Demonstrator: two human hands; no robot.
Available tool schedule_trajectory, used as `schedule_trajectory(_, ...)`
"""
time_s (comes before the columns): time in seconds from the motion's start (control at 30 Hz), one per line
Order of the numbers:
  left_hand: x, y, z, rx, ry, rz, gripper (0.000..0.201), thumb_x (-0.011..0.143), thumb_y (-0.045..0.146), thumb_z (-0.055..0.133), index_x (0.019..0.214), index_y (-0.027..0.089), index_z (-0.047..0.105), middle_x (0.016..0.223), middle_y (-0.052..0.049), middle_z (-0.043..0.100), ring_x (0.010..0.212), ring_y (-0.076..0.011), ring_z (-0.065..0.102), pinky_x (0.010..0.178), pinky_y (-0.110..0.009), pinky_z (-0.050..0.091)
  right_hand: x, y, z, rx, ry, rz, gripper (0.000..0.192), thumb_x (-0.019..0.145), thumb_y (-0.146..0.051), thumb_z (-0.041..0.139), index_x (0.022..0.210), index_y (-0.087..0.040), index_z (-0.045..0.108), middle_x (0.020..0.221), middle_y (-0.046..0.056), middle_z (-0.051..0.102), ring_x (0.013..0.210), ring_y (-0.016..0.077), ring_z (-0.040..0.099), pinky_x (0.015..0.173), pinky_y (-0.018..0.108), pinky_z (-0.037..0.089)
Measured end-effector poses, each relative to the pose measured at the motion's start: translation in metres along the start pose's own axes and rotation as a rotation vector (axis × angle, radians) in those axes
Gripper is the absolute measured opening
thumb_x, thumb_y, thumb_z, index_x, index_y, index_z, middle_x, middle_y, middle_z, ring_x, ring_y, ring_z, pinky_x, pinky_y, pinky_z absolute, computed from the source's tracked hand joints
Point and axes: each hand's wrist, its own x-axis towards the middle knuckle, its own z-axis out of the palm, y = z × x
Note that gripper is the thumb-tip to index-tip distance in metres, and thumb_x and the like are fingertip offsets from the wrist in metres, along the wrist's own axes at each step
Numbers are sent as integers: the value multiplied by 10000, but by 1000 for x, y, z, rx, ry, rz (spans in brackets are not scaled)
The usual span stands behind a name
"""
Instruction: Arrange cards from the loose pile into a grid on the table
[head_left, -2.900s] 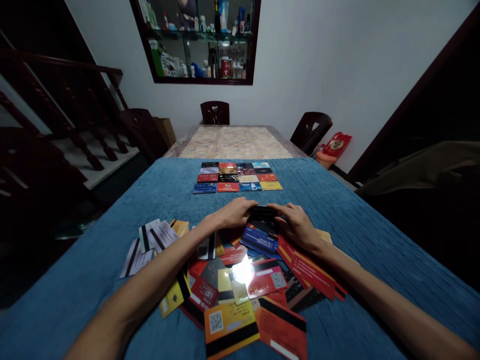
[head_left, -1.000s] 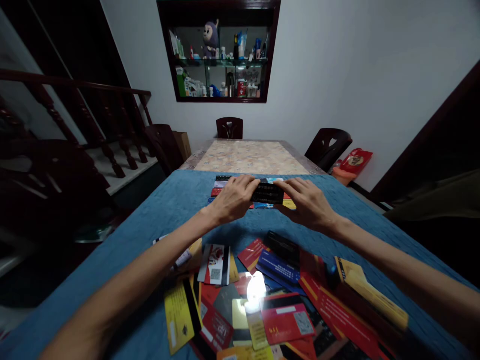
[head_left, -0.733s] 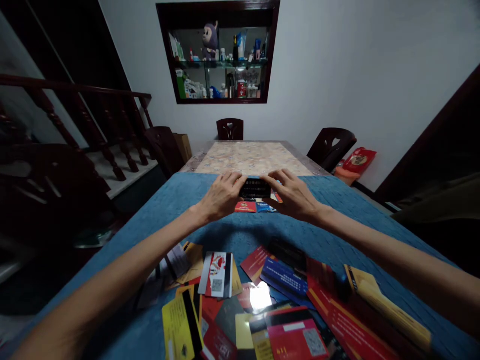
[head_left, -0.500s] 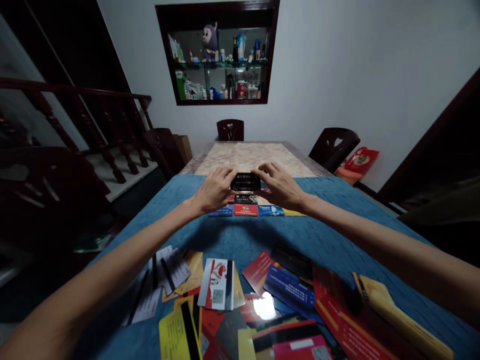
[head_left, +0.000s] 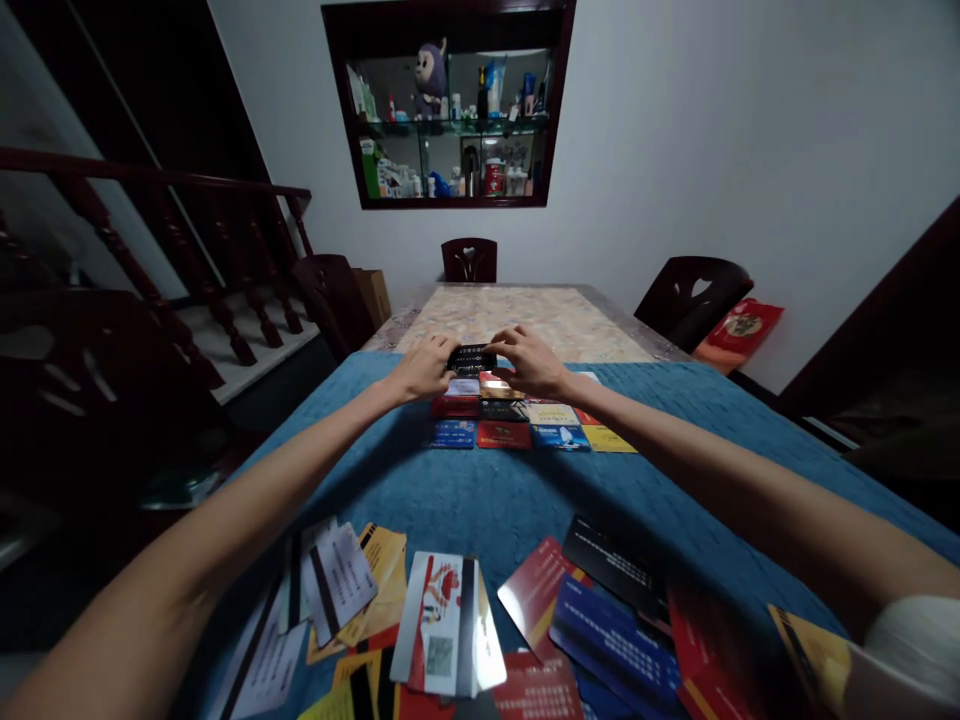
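Both arms stretch far forward over the blue cloth (head_left: 360, 470). My left hand (head_left: 421, 366) and my right hand (head_left: 529, 361) pinch the two ends of a black card (head_left: 470, 358) and hold it flat just above the far row of a tidy grid of cards (head_left: 517, 423). The grid's near row shows a blue, a red, a blue-white and a yellow card. A loose heap of mixed cards (head_left: 525, 630) lies close to me at the bottom of the view.
Beyond the cloth the table's patterned top (head_left: 525, 310) is bare. Dark chairs stand at the far end (head_left: 469, 260) and at the right (head_left: 694, 300). A stair railing (head_left: 187, 250) runs on the left. A glass wall cabinet (head_left: 450, 110) hangs ahead.
Both hands lifted the black card from the near heap and carried it forward across the cloth to the far row of the grid. The view tilted up and forward with them.
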Motion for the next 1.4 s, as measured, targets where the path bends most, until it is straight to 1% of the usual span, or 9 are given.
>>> schedule_trajectory(0.1, 13, -15, 14, -58, -32, -26, 399, 782, 174, 558, 1179, 140, 570, 1211, -119, 622, 1152, -279, 541, 1021, -428, 442, 12, 5, 12, 8, -67, 50, 384, 873, -237, 573, 1245, -215, 666, 1214, 115, 645, 1073, 281, 501, 926, 415, 396)
schedule_trajectory(0.23, 30, -33, 32, -106, -65, -41, 382, 758, 161, 554, 1134, 151, 623, 1139, -86, 674, 1085, -253, 595, 995, -380, 471, 25, 12, 31, 33, -162, 140, 396, 881, -245, 566, 1266, -210, 656, 1255, 98, 649, 1100, 270, 511, 941, 385, 361)
schedule_trajectory(0.3, 36, -41, 41, -125, -101, -64, 391, 741, 150, 557, 1122, 150, 645, 1116, -79, 690, 1059, -247, 615, 975, -362, 485, 31, 14, 41, 42, -216, 194, 406, 876, -251, 568, 1273, -216, 650, 1275, 85, 646, 1112, 267, 512, 938, 370, 350)
schedule_trajectory(0.47, 46, -54, 62, -167, -195, -155, 445, 707, 122, 559, 1138, 145, 669, 1114, -74, 708, 1060, -240, 634, 963, -323, 493, 43, 18, 65, 41, -297, 272, 419, 854, -245, 570, 1265, -250, 653, 1278, 63, 656, 1132, 272, 510, 927, 353, 343)
schedule_trajectory(0.7, 55, -67, 82, -203, -239, -200, 464, 696, 114, 541, 1134, 155, 688, 1131, -70, 715, 1064, -226, 644, 950, -284, 502, 55, 23, 88, 43, -383, 363, 425, 853, -230, 534, 1256, -262, 662, 1212, 69, 693, 1150, 294, 516, 913, 364, 367)
schedule_trajectory(0.83, 55, -70, 89, -225, -259, -210, 474, 696, 126, 534, 1141, 173, 689, 1157, -55, 711, 1060, -208, 645, 952, -268, 500, 57, 23, 94, 47, -418, 393, 427, 849, -238, 529, 1250, -279, 668, 1192, 66, 703, 1170, 318, 504, 899, 387, 396)
schedule_trajectory(1.03, 56, -71, 92, -238, -297, -213, 461, 696, 146, 535, 1127, 164, 700, 1128, -63, 722, 1031, -207, 649, 929, -265, 508, 57, 23, 98, 51, -434, 392, 459, 835, -232, 526, 1269, -302, 658, 1213, 69, 695, 1179, 341, 498, 902, 438, 423)
schedule_trajectory(1.23, 56, -69, 91, -240, -299, -199, 460, 702, 140, 522, 1122, 159, 707, 1172, -67, 708, 1079, -218, 632, 969, -272, 485, 55, 25, 101, 53, -430, 365, 456, 821, -250, 545, 1258, -298, 666, 1212, 76, 690, 1162, 347, 498, 888, 442, 434)
schedule_trajectory(1.4, 50, -66, 90, -240, -272, -184, 471, 722, 122, 503, 1151, 142, 695, 1207, -66, 694, 1082, -212, 627, 1011, -286, 466, 50, 25, 101, 46, -396, 352, 438, 854, -240, 513, 1263, -283, 662, 1293, 117, 628, 1182, 364, 466, 886, 481, 423)
